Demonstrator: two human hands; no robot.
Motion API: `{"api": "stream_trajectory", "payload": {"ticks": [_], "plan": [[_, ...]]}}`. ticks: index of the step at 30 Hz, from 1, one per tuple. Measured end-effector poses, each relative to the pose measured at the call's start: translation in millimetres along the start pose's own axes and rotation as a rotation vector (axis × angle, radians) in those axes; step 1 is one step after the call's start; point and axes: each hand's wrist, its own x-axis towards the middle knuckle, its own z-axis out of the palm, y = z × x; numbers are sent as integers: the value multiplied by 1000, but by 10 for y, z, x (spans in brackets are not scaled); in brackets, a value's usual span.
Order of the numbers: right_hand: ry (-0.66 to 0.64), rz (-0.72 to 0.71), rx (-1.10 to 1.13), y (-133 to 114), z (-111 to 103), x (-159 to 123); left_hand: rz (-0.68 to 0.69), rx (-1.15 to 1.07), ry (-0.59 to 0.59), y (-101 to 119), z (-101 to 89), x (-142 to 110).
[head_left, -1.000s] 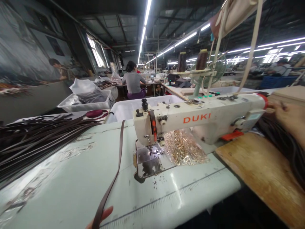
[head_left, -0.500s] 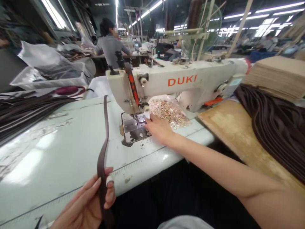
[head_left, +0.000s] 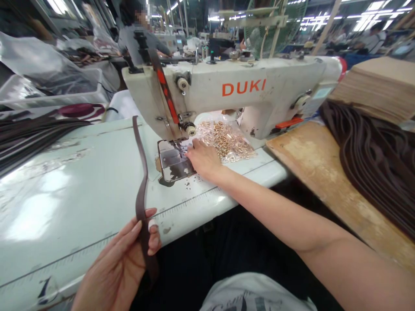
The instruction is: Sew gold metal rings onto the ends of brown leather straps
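A long dark brown strap [head_left: 142, 172] runs over the pale sewing table [head_left: 97, 185] and hangs down past its front edge. My left hand [head_left: 129, 246] is closed on it near that edge, the strap between thumb and fingers; one finger wears a white wrap. My right hand [head_left: 205, 159] is at the metal needle plate [head_left: 177, 166] of the white sewing machine [head_left: 210, 86], fingertips bent together close to the presser foot [head_left: 179, 149]. Whatever those fingertips hold is too small or hidden to make out. Just behind this hand lies a clear bag of gold-coloured metal fittings [head_left: 223, 138].
At left lie a bundle of dark straps [head_left: 32, 138] and a white bin [head_left: 97, 86] with plastic. A worn wooden board [head_left: 292, 151] on the right carries brown strips [head_left: 366, 160], beside stacked tan sheets [head_left: 382, 86]. A person [head_left: 139, 39] works beyond the machine.
The camera view has shifted, so the machine and table sit higher and a little further left. Both hands keep their places, the left still on the strap, the right still by the needle.
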Motion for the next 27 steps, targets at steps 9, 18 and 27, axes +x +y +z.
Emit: {"api": "stream_trajectory", "payload": {"ticks": [9, 18, 27], "plan": [[16, 9, 15, -53, 30, 4, 41, 56, -16, -5, 32, -24], [11, 43, 33, -38, 37, -6, 15, 10, 12, -21, 3, -2], [15, 22, 12, -88, 22, 6, 30, 11, -8, -32, 29, -27]]}}
